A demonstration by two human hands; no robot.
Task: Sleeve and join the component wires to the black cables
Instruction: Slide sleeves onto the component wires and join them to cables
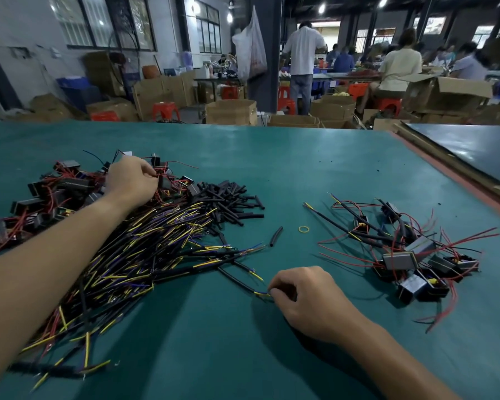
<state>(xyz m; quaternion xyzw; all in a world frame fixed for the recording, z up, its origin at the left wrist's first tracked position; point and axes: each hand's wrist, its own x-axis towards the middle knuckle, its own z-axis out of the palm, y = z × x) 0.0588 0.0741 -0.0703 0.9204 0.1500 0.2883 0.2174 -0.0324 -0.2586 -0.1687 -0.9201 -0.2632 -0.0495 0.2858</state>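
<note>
Now left hand (pixel 130 180) pinches component wire (pixel 168 184); right hand (pixel 303 295) pinches black cable (pixel 238 281) end; joined units (pixel 410 256) near mat (pixel 300 168) edge.

I saw a factory assembly hall: black cables (pixel 145 249) heaped in bulk on the green worktable (pixel 315 174), open cardboard cartons (pixel 231 112) and red plastic stools (pixel 165 110) just beyond it, and workers (pixel 399 67) seated at benches (pixel 347 77) farther beyond it.
</note>
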